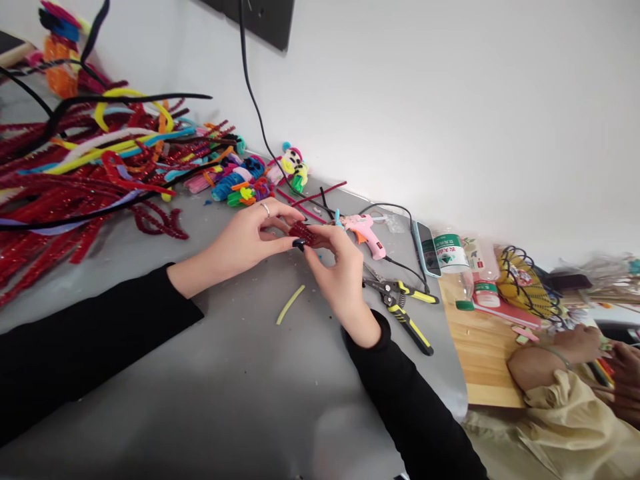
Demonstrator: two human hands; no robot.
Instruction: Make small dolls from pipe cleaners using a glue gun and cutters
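Note:
Between my fingertips is a small dark red tinsel pipe cleaner piece (302,231), wound into a compact shape and partly covered by the fingers. My left hand (253,233), with a ring on one finger, pinches it from the left. My right hand (336,263) grips its other side with thumb and fingers. Below the hands a short yellow-green pipe cleaner (290,305) lies on the grey mat (225,393). Just right of my right hand are the pink glue gun (367,233) and the yellow-and-black pliers (403,303).
Loose pipe cleaners (65,193), mostly red, pile up at the left. Several small pipe cleaner figures (240,179) lie by the wall. A phone (427,249), a bottle (453,263) and a yellow basket (525,280) stand right. A co-worker's arm (537,367) rests at the wooden table.

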